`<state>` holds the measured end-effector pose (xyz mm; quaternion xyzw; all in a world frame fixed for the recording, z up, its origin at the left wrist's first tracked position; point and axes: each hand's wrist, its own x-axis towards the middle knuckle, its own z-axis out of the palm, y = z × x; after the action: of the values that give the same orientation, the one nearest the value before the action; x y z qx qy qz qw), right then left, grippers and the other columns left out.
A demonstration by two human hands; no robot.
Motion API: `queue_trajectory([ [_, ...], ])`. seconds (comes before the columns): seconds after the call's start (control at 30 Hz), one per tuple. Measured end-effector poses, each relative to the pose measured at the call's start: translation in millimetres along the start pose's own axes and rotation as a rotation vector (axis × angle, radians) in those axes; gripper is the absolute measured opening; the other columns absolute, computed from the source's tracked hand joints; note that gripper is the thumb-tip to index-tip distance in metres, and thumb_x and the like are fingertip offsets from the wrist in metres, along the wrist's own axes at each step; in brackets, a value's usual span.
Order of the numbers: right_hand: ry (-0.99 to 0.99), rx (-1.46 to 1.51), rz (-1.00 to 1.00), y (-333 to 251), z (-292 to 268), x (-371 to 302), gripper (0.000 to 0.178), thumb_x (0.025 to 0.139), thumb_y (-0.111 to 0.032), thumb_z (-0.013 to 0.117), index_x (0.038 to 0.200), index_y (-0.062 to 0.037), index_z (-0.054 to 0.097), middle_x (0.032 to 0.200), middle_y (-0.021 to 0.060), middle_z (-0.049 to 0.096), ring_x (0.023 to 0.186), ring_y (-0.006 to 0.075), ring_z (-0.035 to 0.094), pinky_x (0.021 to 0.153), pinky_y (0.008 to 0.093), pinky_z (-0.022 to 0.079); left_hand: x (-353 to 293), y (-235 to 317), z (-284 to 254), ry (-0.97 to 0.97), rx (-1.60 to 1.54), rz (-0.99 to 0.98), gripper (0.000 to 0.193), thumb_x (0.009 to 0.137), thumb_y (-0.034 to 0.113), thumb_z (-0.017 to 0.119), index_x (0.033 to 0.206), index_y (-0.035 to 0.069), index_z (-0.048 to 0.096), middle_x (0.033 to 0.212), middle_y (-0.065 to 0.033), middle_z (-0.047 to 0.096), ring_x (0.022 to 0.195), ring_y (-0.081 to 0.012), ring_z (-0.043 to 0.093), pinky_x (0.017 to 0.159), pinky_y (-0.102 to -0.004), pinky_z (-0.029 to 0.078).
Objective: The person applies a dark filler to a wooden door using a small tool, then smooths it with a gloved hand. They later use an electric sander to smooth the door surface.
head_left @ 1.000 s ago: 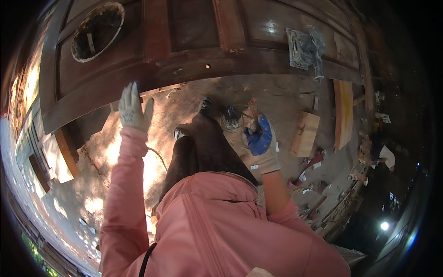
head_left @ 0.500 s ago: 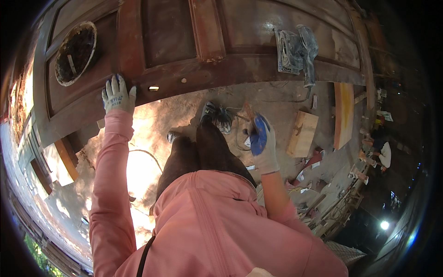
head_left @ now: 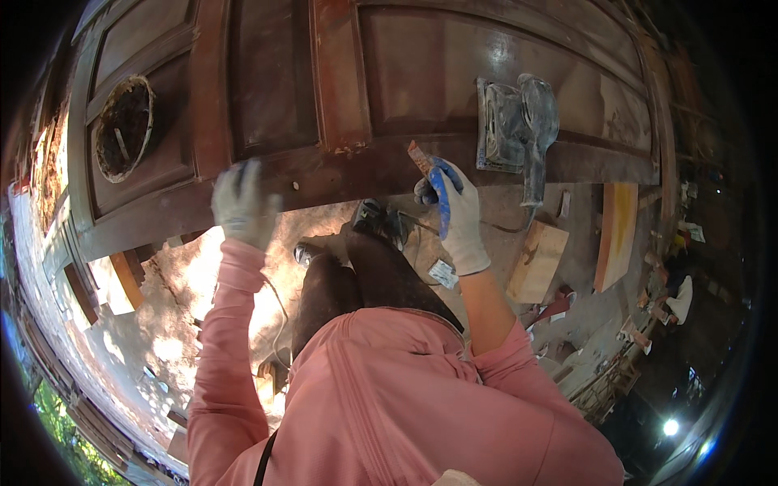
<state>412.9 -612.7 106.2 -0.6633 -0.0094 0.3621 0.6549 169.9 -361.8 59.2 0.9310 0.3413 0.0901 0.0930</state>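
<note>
A dark brown panelled wooden door lies flat in front of me. My left hand, in a white glove with blue fingertips, is over its near edge; motion blurs it, but its fingers look stretched and the thumb apart, with nothing seen in them. My right hand, gloved in white and blue, grips a small flat reddish-brown piece between thumb and fingers, its free end over the door's near edge. Whether it is a scraper blade or something else cannot be told. A dusty power sander rests on the door to the right.
A stained round dish with a light stick in it sits on the door's left part. Wooden blocks stand on the floor near the right side, with scraps beyond. A cord runs down from the sander. Someone in a white top is far right.
My left hand has shifted right along the door's edge. My right hand has risen toward the door, bringing the reddish-brown piece over its edge. The view has shifted slightly.
</note>
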Motion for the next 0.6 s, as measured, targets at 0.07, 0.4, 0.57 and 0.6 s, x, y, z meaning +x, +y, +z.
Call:
queue_trajectory([
  [0.07,-0.028,-0.026,-0.021,3,-7,9,0.030,0.105,-0.015,0.061,0.128,0.0037,0.066,0.091,0.0049,0.066,0.082,0.0109,0.062,0.074,0.0268,0.050,3,59,8,-0.066,-0.114,0.133,0.075,0.083,0.033,0.077,0.150,0.012,0.050,0.150,-0.0184,0.049,0.142,-0.0418,0.042,0.119,-0.0522,0.034],
  [0.4,-0.117,-1.148,-0.850,15,0,61,0.033,0.093,-0.017,0.067,0.125,-0.0153,0.071,0.103,0.0026,0.066,0.104,0.0281,0.058,0.097,0.0460,0.043,18,126,43,-0.307,0.010,0.184,0.092,0.096,0.055,0.058,0.162,0.000,0.024,0.171,-0.0181,0.020,0.158,-0.0430,0.014,0.127,-0.0585,0.009],
  [0.57,-0.282,-1.193,-0.985,7,1,77,0.034,0.089,-0.017,0.070,0.123,-0.0164,0.071,0.105,0.0008,0.063,0.103,0.0265,0.057,0.097,0.0467,0.043,17,127,42,-0.312,0.000,0.181,0.093,0.096,0.054,0.058,0.163,0.001,0.023,0.170,-0.0183,0.020,0.158,-0.0437,0.014,0.127,-0.0593,0.009],
  [0.6,-0.319,-1.203,-0.995,6,1,80,0.034,0.088,-0.017,0.071,0.123,-0.0168,0.071,0.105,0.0008,0.063,0.103,0.0263,0.057,0.098,0.0465,0.043,17,127,42,-0.308,-0.002,0.182,0.093,0.095,0.055,0.059,0.163,0.001,0.023,0.170,-0.0184,0.020,0.157,-0.0438,0.014,0.127,-0.0597,0.009],
])
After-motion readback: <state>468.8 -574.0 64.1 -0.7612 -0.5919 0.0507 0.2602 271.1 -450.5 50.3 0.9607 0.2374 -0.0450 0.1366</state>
